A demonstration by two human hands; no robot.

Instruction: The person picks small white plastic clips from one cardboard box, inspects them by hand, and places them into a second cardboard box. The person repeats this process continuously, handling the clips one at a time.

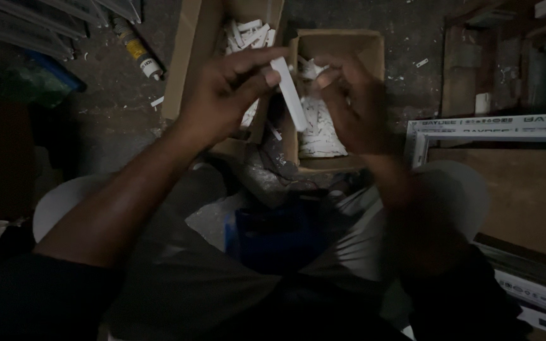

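Observation:
My left hand (225,95) pinches the top end of a flat white plastic strip (290,96) that hangs down at a slant over the boxes. My right hand (354,101) is raised just to the right of the strip, fingers curled near its upper end with a small white piece at the fingertips; it is blurred. Below both hands an open cardboard box (374,47) holds a heap of similar white pieces (320,129). A second cardboard box (191,57) to the left also holds white strips (248,33).
My knees in grey trousers frame a dark blue object (273,237) on the floor. A sealant cartridge (137,52) lies at upper left on the dusty floor. A white window-frame profile (494,126) and a brown board (519,189) lie at right.

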